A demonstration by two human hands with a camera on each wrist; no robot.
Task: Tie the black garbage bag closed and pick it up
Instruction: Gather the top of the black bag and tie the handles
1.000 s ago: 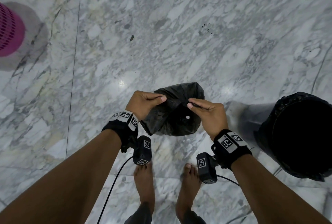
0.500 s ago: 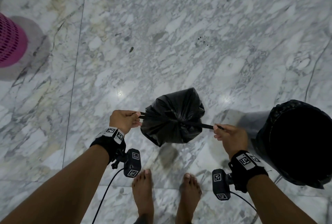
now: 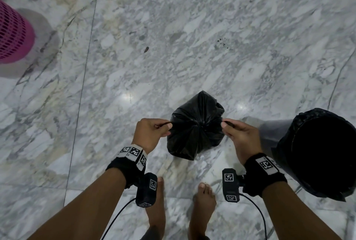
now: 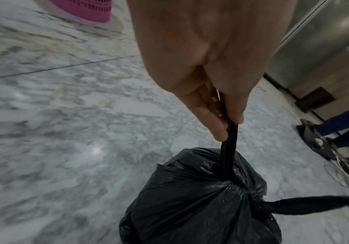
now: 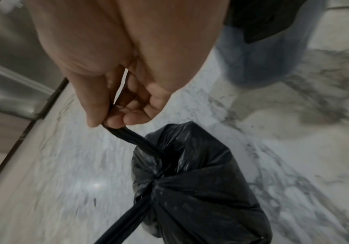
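Observation:
A small black garbage bag [image 3: 195, 126] hangs between my hands above the marble floor, its mouth gathered at a knot [image 4: 239, 187] on top. My left hand [image 3: 166, 126] pinches one twisted black tie end [image 4: 230, 143] between thumb and fingers. My right hand [image 3: 226, 126] pinches the other tie end [image 5: 127, 134] the same way. The two ends run out from the knot to either side. In the right wrist view the bag [image 5: 198, 183] fills the lower middle, knot pulled tight.
A black-lined bin [image 3: 323, 153] stands just right of my right hand. A pink mesh basket [image 3: 13, 33] sits at the far left. My bare feet [image 3: 156, 203] are below the bag. Metal cabinet fronts [image 4: 315, 41] and cables [image 4: 340, 163] lie beyond.
My hands pulled the tie ends apart, cinching the bag's open mouth into a knot, and have since come back in close to the bag's sides.

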